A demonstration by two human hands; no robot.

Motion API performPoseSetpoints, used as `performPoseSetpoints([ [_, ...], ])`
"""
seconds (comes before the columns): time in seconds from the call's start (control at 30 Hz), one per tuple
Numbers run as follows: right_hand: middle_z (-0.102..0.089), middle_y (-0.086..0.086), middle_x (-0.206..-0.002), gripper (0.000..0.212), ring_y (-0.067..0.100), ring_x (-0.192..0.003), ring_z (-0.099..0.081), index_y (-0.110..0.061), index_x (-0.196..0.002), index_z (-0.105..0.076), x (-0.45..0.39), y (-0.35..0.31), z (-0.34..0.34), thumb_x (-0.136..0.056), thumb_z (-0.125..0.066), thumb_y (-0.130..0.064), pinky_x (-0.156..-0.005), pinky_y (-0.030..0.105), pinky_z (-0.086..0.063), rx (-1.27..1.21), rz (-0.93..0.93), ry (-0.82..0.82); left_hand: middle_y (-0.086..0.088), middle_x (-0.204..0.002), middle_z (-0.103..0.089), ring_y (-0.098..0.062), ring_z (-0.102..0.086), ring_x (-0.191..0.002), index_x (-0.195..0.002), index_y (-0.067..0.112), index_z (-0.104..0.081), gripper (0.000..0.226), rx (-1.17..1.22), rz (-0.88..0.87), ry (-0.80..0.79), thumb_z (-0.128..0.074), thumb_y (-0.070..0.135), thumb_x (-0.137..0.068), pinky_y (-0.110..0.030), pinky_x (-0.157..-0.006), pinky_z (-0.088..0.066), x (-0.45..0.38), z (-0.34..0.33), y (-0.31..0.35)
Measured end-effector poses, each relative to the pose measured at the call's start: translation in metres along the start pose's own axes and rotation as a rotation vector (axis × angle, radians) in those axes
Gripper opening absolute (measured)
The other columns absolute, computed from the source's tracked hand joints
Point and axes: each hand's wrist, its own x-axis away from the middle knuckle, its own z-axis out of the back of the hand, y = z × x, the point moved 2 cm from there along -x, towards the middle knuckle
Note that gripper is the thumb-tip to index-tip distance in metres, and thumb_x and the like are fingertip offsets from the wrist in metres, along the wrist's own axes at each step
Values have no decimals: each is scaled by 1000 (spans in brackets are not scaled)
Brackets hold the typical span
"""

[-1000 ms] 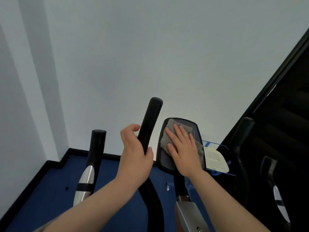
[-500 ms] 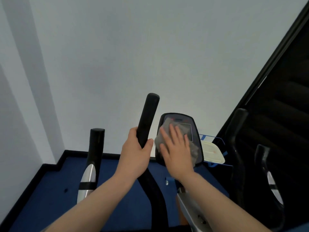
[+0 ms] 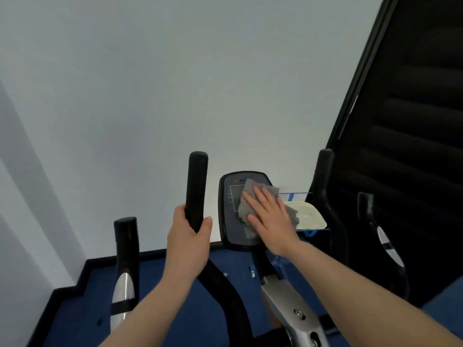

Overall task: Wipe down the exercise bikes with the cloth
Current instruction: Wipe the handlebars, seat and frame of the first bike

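You had your right hand [image 3: 269,219] flat on the cloth [image 3: 253,196] against the bike's console [image 3: 229,221], left hand [image 3: 186,242] gripping the handlebar [image 3: 196,186], so light even passes probably suited that screen.

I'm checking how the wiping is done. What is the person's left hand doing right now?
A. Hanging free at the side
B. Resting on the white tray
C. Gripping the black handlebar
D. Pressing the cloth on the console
C: the left hand is curled around the black handlebar, while the right hand presses the grey cloth flat on the console.
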Motion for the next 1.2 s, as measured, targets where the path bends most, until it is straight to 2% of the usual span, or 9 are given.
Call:
performPoseSetpoints([
  [0.07, 9, -9, -163, 55, 12, -149, 13, -38, -155, -2, -13, -15, -1, -104, -22, -43, -121, 44, 7, 33, -214, 82, -3, -75, -60, -7, -55, -49, -109, 33, -46, 21, 9, 6, 3, -60, 25, -94, -18, -43, -42, 0, 0, 0],
  [0.1, 9, -7, -163, 55, 13, -149, 14, -37, -155, -2, -10, -23, -5, -104, -22, -43, -121, 45, 6, 45, -177, 81, -3, -75, -60, -7, -55, -49, -109, 32, -47, 21, 14, 5, 4, -60, 25, -94, -18, -44, -42, 1, 0, -1],
  [0.23, 6, -12, -164, 54, 10, -149, 12, -41, -155, -3, 27, -10, -10, -104, -19, -49, -119, 36, 13, 71, 327, -77, -2, -74, -60, -8, -55, -49, -107, 33, -48, 19, 16, -9, 12, -60, 24, -95, -19, -44, -44, 3, -2, -2],
  [0.43, 2, -5, -164, 56, 16, -151, 7, -36, -156, -6, -17, -42, -14, -103, -22, -46, -121, 45, 4, 83, -143, 136, -1, -77, -59, -11, -56, -53, -95, 41, -46, 24, 21, -23, 27, -61, 23, -94, -21, -45, -45, 2, -1, 2],
  [0.6, -4, -8, -164, 53, 13, -151, 3, -35, -156, -10, 17, -14, -17, -104, -21, -45, -121, 40, 6, 149, 358, 37, -4, -75, -60, -15, -56, -54, -97, 38, -47, 19, 16, -24, 32, -61, 24, -94, -26, -48, -48, 2, -1, 1],
  [0.8, 3, -2, -164, 57, 19, -151, 7, -32, -156, -6, -54, -36, -6, -103, -21, -43, -120, 48, 5, 4, -430, 213, 0, -73, -57, -12, -55, -53, -95, 39, -46, 22, 11, -26, 46, -60, 23, -94, -25, -46, -47, 2, -1, 1],
  [0.87, 1, 0, -165, 57, 21, -151, 6, -31, -156, -8, -51, -61, -17, -102, -20, -44, -120, 49, 5, 35, -296, 221, -1, -74, -57, -12, -56, -54, -96, 37, -47, 20, 14, -24, 36, -61, 23, -93, -28, -47, -48, 2, -1, 1],
  [1.0, -4, -7, -164, 54, 12, -151, 5, -35, -155, -13, -19, -31, -10, -103, -22, -46, -121, 39, 7, 83, 303, 26, 0, -71, -57, -5, -52, -47, -99, 35, -49, 18, 29, -30, 45, -60, 22, -94, -20, -43, -44, 2, -2, 1],
  [1.2, -3, -2, -165, 54, 18, -151, 5, -31, -156, -13, -74, -38, 5, -104, -25, -41, -121, 46, 5, 26, -253, 151, 1, -71, -56, -3, -51, -45, -95, 38, -46, 22, 22, -18, 38, -59, 21, -94, -18, -41, -43, 5, -2, 4],
])
